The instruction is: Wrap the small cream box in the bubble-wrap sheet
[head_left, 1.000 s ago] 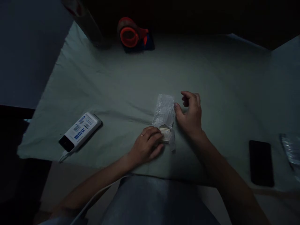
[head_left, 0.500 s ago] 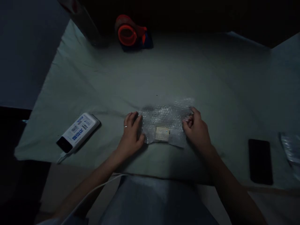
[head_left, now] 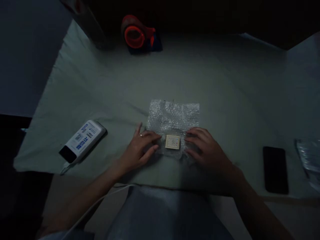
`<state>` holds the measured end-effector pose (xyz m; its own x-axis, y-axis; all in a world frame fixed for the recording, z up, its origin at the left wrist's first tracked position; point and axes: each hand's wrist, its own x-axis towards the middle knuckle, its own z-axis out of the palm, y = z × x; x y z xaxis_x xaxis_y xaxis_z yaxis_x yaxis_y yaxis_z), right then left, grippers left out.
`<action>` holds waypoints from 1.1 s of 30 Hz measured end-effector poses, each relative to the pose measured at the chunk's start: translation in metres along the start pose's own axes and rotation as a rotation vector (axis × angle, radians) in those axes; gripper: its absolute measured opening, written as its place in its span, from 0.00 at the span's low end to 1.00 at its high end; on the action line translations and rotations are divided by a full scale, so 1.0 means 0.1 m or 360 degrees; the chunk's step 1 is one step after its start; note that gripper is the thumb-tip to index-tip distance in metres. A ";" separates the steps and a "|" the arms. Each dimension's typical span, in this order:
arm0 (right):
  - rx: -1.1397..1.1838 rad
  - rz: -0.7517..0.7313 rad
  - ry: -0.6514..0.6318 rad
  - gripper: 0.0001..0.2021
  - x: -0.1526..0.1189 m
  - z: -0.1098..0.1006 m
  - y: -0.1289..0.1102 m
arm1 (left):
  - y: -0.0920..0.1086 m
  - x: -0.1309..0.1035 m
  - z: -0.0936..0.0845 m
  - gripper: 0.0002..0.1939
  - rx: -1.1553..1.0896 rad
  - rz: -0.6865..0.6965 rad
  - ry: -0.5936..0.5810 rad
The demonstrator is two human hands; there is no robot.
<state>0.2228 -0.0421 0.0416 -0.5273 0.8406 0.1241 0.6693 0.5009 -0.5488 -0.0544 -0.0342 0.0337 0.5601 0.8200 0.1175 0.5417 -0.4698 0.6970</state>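
A sheet of bubble wrap (head_left: 172, 115) lies spread on the cloth-covered table in front of me. On its near part rests a small cream-coloured box (head_left: 172, 142) with printed text on top. My left hand (head_left: 141, 146), a ring on one finger, lies at the wrap's left edge with fingers apart, the fingertips just left of the box. From the right, my right hand (head_left: 206, 145) touches the wrap with its fingers stretched toward the box. Neither hand grips the box.
At the back stands a red and blue tape dispenser (head_left: 135, 36). A white power bank (head_left: 83, 141) with a cable lies on the left. To the right are a black phone (head_left: 275, 170) and a shiny plastic packet (head_left: 310, 160). The greenish tablecloth (head_left: 212, 76) has wrinkles.
The right hand has let go of the wrap's right edge and moved left, close to the box. The left hand's fingers have also come nearer the box. The wrap now lies flatter at the back.
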 end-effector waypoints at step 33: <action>-0.0203 0.0644 0.0375 0.22 -0.72 -0.08 0.33 | 0.23 -0.21 0.69 0.18 0.0329 0.0710 -0.0658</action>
<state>0.2867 -0.0845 0.0215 -0.0885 0.9895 0.1139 0.8628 0.1333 -0.4877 -0.0104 -0.0850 -0.0010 0.9327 0.3567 0.0534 0.2872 -0.8239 0.4885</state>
